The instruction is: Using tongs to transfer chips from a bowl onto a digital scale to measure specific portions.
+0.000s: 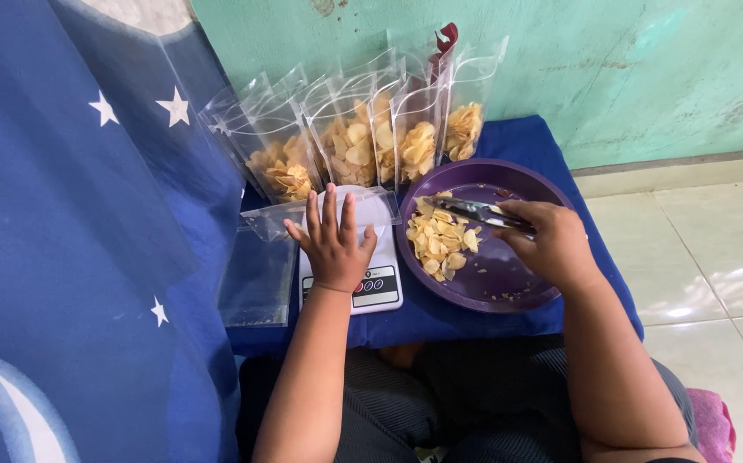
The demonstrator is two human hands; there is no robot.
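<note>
Covering most of the white scale point(377, 283), your left hand point(333, 244) lies flat, fingers spread wide, on an empty clear pouch point(277, 219); your right hand point(552, 244) grips metal tongs point(474, 210) above chips point(440, 240) in the purple tray point(509, 291); filled pouches point(346, 141) line the green wall point(629, 69); blue desk point(440, 317), tiled floor point(715, 249).

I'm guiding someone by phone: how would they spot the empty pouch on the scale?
Find the round purple tray of chips on the blue cloth; just left of it sits a small white scale. The left hand presses a clear pouch flat on it. Unlike the standing pouches behind, it lies down, empty.
</note>
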